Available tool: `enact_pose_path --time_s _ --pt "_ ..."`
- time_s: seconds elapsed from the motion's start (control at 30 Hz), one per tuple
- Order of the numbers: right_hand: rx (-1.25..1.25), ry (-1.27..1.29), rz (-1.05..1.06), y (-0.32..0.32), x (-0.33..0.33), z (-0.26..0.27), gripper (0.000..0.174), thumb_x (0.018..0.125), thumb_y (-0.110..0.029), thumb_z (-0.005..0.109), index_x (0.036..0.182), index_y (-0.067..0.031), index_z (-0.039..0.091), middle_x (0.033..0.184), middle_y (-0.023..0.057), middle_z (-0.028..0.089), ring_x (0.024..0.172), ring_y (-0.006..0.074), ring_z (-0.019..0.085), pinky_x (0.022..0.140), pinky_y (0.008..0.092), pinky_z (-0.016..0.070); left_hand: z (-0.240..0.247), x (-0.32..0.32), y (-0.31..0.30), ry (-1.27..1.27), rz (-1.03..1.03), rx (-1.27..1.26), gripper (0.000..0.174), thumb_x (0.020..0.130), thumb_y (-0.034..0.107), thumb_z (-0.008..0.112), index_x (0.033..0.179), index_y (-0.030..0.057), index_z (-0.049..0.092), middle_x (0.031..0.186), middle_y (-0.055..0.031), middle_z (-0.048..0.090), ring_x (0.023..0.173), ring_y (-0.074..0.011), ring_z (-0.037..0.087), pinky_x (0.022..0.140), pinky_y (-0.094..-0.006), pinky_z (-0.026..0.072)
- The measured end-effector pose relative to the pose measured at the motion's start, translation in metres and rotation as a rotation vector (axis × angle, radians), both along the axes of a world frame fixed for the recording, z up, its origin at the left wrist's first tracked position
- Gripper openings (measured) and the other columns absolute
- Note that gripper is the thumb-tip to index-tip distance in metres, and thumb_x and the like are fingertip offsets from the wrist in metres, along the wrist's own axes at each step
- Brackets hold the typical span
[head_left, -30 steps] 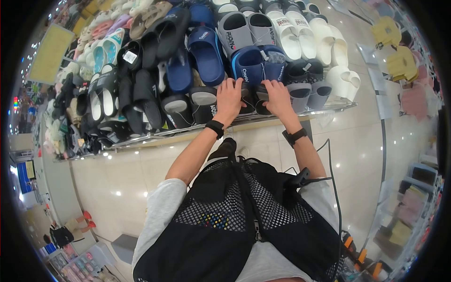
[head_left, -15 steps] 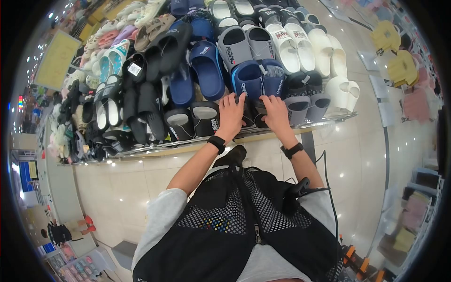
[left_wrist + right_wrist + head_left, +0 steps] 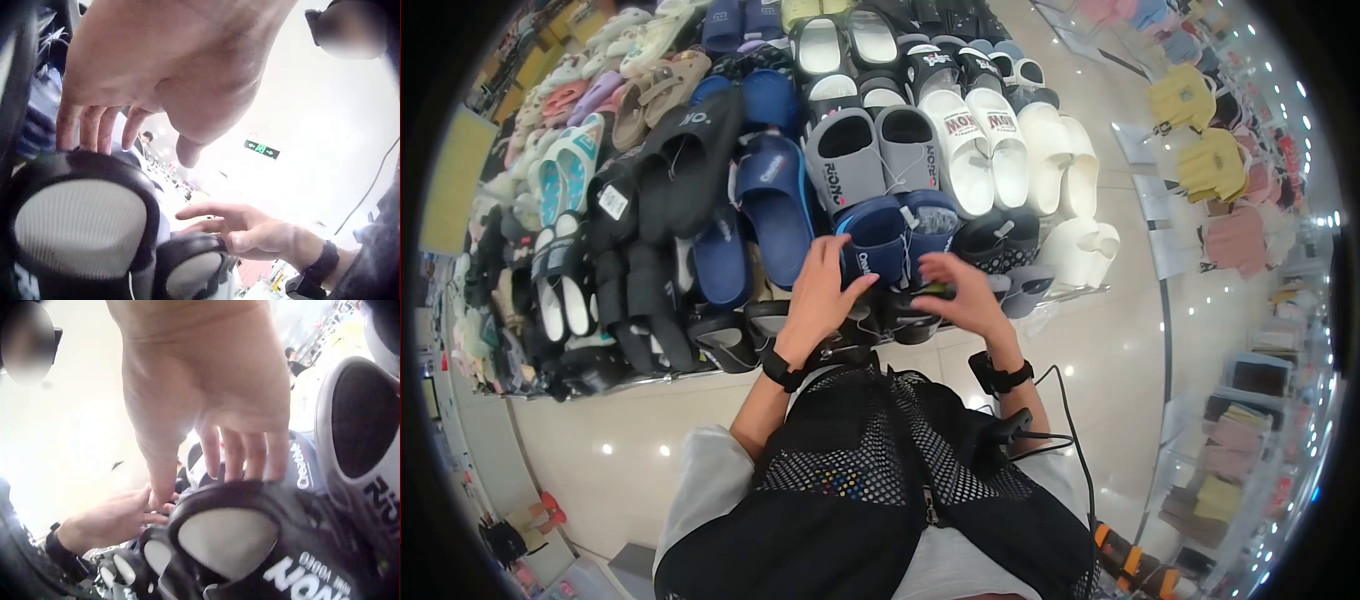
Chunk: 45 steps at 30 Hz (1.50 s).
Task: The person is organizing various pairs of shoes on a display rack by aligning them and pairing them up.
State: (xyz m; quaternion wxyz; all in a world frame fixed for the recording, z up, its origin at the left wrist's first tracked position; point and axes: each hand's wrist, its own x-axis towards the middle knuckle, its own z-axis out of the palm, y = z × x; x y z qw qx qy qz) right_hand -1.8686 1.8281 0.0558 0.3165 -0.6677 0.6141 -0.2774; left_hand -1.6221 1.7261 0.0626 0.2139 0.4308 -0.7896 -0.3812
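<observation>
both left grip (image 3: 816, 300) and right grip (image 3: 972, 298) hang open near blue slippers (image 3: 874, 240).

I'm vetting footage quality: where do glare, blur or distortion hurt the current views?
Head: fisheye bending toward dark edges, light glints on the floor. Left wrist: background washed out behind the left hand. Right wrist: bright glare at left. Both wrist views: a blurred patch in an upper corner.

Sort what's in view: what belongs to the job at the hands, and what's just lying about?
Apparently in the job:
- left hand and right hand
- navy slippers by the fingers
- black slippers close under the hands

Just lying about:
- gray slippers
- white slippers
- yellow clothes
- yellow sign
</observation>
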Motion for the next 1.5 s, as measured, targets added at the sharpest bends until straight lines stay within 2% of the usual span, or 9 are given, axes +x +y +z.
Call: enact_pose_path --time_s 0.07,0.13,0.2,0.3,0.53,0.77,0.9,1.23,1.5 --pt "-0.009 -0.2 -0.211 -0.022 -0.026 0.007 0.076 0.072 -0.014 0.093 0.138 -0.0058 0.057 0.121 0.0122 0.069 0.112 0.0287 0.067 0.094 0.0385 0.0557 0.004 -0.012 -0.017 -0.064 0.059 -0.226 0.078 0.087 0.029 0.084 0.146 -0.0042 0.044 0.139 -0.0224 0.051 0.126 -0.0429 0.058 0.103 -0.0463 0.0515" --pt "-0.122 0.011 -0.476 -0.044 -0.04 0.011 0.091 0.066 -0.01 0.095 0.145 -0.0038 0.051 0.13 0.0141 0.065 0.12 0.0297 0.064 0.098 0.0383 0.0548 0.0 -0.028 -0.026 -0.137 0.131 -0.27 0.09 0.08 0.022 0.089 0.149 -0.0056 0.038 0.141 -0.0243 0.049 0.128 -0.044 0.056 0.103 -0.0465 0.0517" --pt "-0.213 0.375 -0.439 -0.063 -0.049 0.013 0.107 0.062 -0.014 0.098 0.153 -0.0029 0.043 0.141 0.0174 0.061 0.131 0.0345 0.057 0.109 0.0425 0.0482 -0.006 -0.044 -0.033 -0.141 0.151 -0.197 0.095 0.076 0.019 0.091 0.15 -0.0062 0.036 0.142 -0.0254 0.048 0.129 -0.0442 0.055 0.103 -0.0463 0.0519" --pt "-0.207 0.345 -0.3 -0.084 -0.057 -0.019 0.119 0.056 -0.016 0.1 0.157 -0.0045 0.038 0.146 0.0191 0.056 0.138 0.0395 0.05 0.115 0.046 0.0423 -0.009 -0.054 -0.04 -0.157 0.169 -0.109 0.103 0.07 0.014 0.094 0.151 -0.0067 0.033 0.141 -0.0266 0.048 0.129 -0.0441 0.054 0.103 -0.0459 0.0524" --pt "0.075 0.42 -0.22 -0.098 -0.053 -0.002 0.113 0.05 -0.021 0.101 0.148 -0.0035 0.047 0.133 0.0175 0.061 0.128 0.0397 0.054 0.107 0.047 0.0471 -0.02 -0.059 -0.039 -0.233 0.158 -0.199 0.106 0.06 0.011 0.097 0.147 -0.0045 0.037 0.134 -0.026 0.05 0.125 -0.0442 0.055 0.097 -0.0468 0.0548" --pt "-0.041 0.474 -0.228 -0.099 -0.057 -0.019 0.102 0.048 -0.027 0.101 0.136 -0.0041 0.054 0.122 0.0151 0.061 0.117 0.0381 0.059 0.097 0.0454 0.0512 -0.026 -0.065 -0.047 -0.34 0.205 -0.185 0.115 0.049 0.017 0.102 0.145 0.0087 0.037 0.125 -0.0178 0.048 0.117 -0.0398 0.058 0.08 -0.0467 0.0606" --pt "-0.044 0.421 -0.219 -0.101 -0.063 -0.024 0.103 0.048 -0.028 0.101 0.136 -0.0041 0.053 0.122 0.0151 0.062 0.117 0.0382 0.059 0.096 0.0459 0.0519 -0.023 -0.068 -0.05 -0.388 0.219 -0.17 0.117 0.048 0.018 0.103 0.144 0.009 0.037 0.125 -0.0173 0.048 0.117 -0.0401 0.059 0.079 -0.0469 0.0609" --pt "-0.046 0.294 -0.193 -0.078 -0.064 -0.026 0.116 0.062 -0.026 0.098 0.157 -0.0023 0.035 0.147 0.0214 0.053 0.136 0.04 0.053 0.108 0.0457 0.0495 -0.003 -0.08 -0.029 -0.465 0.337 -0.141 0.12 0.05 0.018 0.103 0.15 0.0128 0.038 0.136 -0.0156 0.052 0.125 -0.0379 0.061 0.086 -0.0484 0.0605" --pt "-0.126 0.03 -0.084 -0.073 -0.113 0.001 0.094 0.079 -0.031 0.089 0.154 0.0008 0.042 0.146 0.0252 0.056 0.136 0.04 0.055 0.113 0.0438 0.0456 0.001 -0.073 -0.011 -0.386 0.494 -0.27 0.087 0.078 0.032 0.091 0.149 0.0091 0.045 0.143 -0.0167 0.056 0.128 -0.0391 0.06 0.095 -0.0481 0.0558"
